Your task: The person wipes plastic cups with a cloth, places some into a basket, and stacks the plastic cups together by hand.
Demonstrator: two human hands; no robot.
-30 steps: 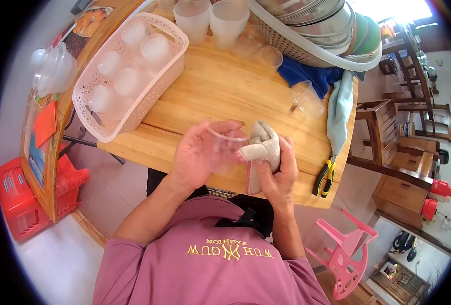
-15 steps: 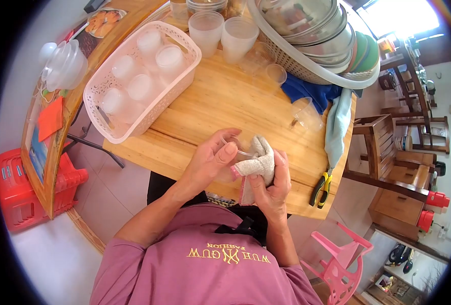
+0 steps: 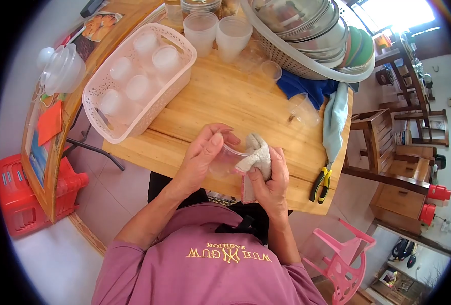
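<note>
Left hand (image 3: 197,158) has drawn back slightly from the cloth since the earlier frame. Right hand (image 3: 273,184) grips one folded cloth (image 3: 256,155), which hides part of one clear cup (image 3: 224,163). Cup sits between the hands over the table (image 3: 210,112); whether the left is closed on it, I cannot tell. Pliers (image 3: 314,190): one pair. Pink basket (image 3: 155,108): five cups (image 3: 137,87) visible. Beyond: two cup stacks (image 3: 200,36); grey basket (image 3: 355,76), cut off above, bowls overlapping, uncountable.
</note>
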